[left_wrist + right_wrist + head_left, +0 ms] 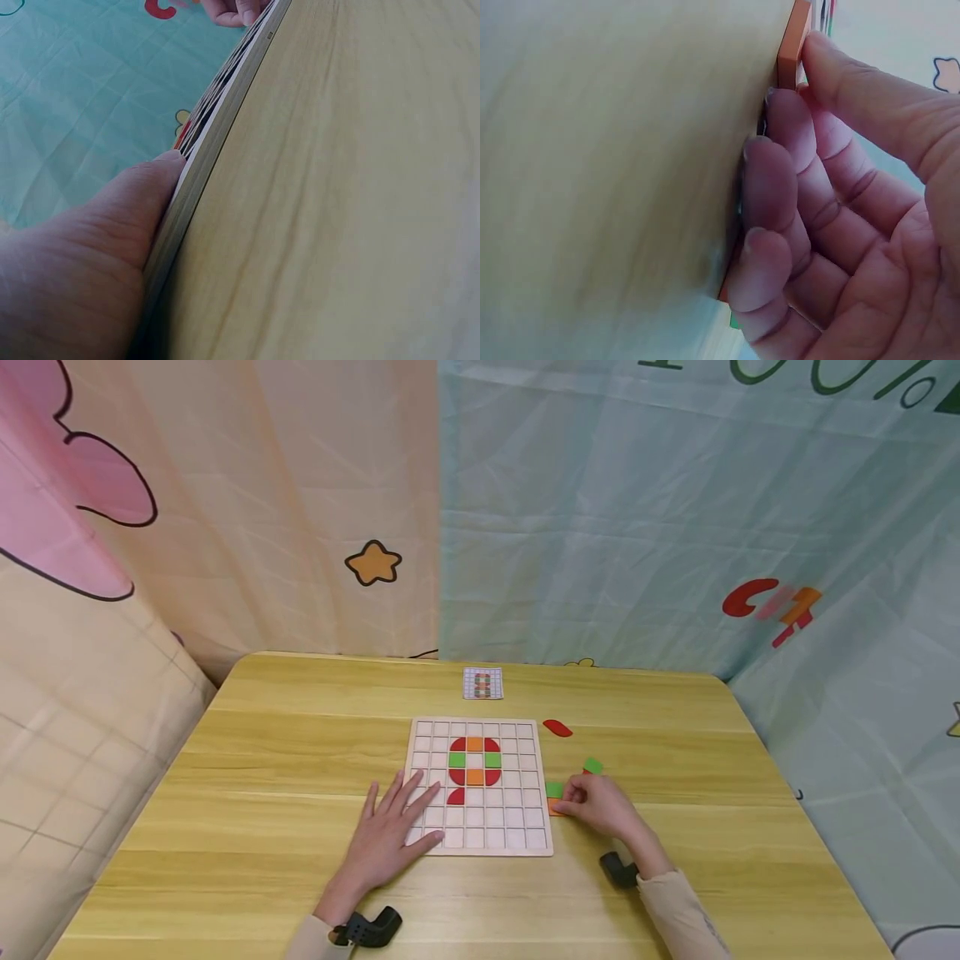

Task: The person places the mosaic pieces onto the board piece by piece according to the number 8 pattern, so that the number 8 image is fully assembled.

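Note:
A white grid board lies on the table, its cells outlined in thin lines. Red rounded tiles, orange squares and green squares form a ring in its upper middle. One more red rounded tile sits below the ring. My left hand rests spread over the board's left edge; its thumb lies along the near edge. Right of the board, my right hand has curled fingers and pinches an orange square tile at the table surface. A green tile lies just beyond it.
Behind the board lies a small pattern card. A red tile is off the board's upper right corner. Another green tile, with red showing beside it, lies beyond my right hand. Printed curtains hang behind the wooden table.

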The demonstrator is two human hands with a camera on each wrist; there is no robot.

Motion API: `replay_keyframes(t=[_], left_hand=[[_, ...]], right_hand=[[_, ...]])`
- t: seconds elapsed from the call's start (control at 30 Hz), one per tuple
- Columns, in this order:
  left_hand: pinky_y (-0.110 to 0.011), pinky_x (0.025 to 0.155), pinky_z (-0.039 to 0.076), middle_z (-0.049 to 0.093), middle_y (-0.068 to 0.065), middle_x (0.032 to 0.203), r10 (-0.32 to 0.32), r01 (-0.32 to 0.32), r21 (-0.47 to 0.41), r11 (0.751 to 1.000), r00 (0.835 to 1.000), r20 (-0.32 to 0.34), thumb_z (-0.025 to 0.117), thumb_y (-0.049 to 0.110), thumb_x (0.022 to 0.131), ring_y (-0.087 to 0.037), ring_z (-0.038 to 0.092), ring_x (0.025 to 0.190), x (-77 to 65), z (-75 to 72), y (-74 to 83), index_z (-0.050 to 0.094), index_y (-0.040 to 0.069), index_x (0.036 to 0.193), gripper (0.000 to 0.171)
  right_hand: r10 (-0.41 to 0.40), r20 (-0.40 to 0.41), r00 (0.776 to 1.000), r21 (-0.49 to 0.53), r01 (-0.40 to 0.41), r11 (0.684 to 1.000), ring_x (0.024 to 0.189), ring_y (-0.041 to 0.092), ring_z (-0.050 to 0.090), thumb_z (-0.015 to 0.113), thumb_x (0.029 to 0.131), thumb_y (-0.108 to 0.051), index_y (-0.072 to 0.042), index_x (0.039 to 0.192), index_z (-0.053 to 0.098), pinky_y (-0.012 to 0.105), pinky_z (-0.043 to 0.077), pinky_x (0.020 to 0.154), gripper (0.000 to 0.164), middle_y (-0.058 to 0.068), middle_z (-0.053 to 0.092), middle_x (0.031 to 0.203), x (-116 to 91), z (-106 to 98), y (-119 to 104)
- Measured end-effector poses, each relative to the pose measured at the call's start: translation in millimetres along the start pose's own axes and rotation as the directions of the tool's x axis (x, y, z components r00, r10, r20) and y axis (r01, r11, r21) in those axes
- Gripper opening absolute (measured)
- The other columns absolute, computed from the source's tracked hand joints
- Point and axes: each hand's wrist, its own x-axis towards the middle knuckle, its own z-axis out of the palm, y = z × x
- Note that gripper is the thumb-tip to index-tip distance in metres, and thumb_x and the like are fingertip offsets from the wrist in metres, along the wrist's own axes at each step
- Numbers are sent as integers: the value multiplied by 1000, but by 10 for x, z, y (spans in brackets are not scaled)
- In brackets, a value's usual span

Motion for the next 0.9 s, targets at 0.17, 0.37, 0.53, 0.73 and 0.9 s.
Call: replay_keyframes(t=[0.17, 0.37, 0.53, 0.73, 0.9], left_hand=[[-57, 110, 0, 27, -8, 153, -12, 12, -15, 1000, 1000, 17, 53, 58, 89, -34, 16, 141, -4, 14, -9, 41, 24, 146, 68], [-58, 110, 0, 27, -8, 153, -12, 12, -16, 1000, 1000, 11, 53, 58, 89, -34, 17, 140, -6, 17, -14, 41, 24, 146, 67], [-57, 110, -2, 26, -8, 154, -15, 15, -15, 1000, 1000, 22, 53, 58, 89, -33, 16, 141, -9, 21, -15, 40, 24, 146, 68], [-58, 110, 1, 28, -9, 153, -7, 7, -9, 1000, 1000, 5, 54, 57, 89, -35, 18, 140, -13, 17, -12, 42, 23, 145, 68], [-57, 110, -1, 26, -8, 154, -13, 13, -6, 1000, 1000, 22, 53, 58, 89, -33, 17, 141, -9, 8, -12, 40, 24, 146, 68]], right_hand=[[73, 15, 997, 1, -73, 997, 55, 10, 43, 78, 78, -27, -16, 67, 56, 24, 33, 52, 28, -8, 48, 58, 3, -3, -18], [110, 40, 993, 1, -111, 994, 56, 12, 44, 81, 76, -23, -15, 67, 57, 26, 34, 54, 27, -6, 48, 59, -19, -39, -35], [113, 39, 993, 31, -114, 993, 59, 13, 45, 83, 73, -21, -14, 72, 59, 27, 36, 55, 25, -4, 50, 63, -48, -58, -38], [43, 37, 998, 64, -45, 997, 60, 13, 47, 84, 71, -20, -10, 80, 62, 25, 38, 54, 25, -4, 51, 65, -83, -58, -3], [17, 54, 998, 84, -22, 996, 62, 13, 47, 84, 71, -18, -9, 82, 64, 25, 39, 55, 24, -4, 52, 67, -97, -56, 15]])
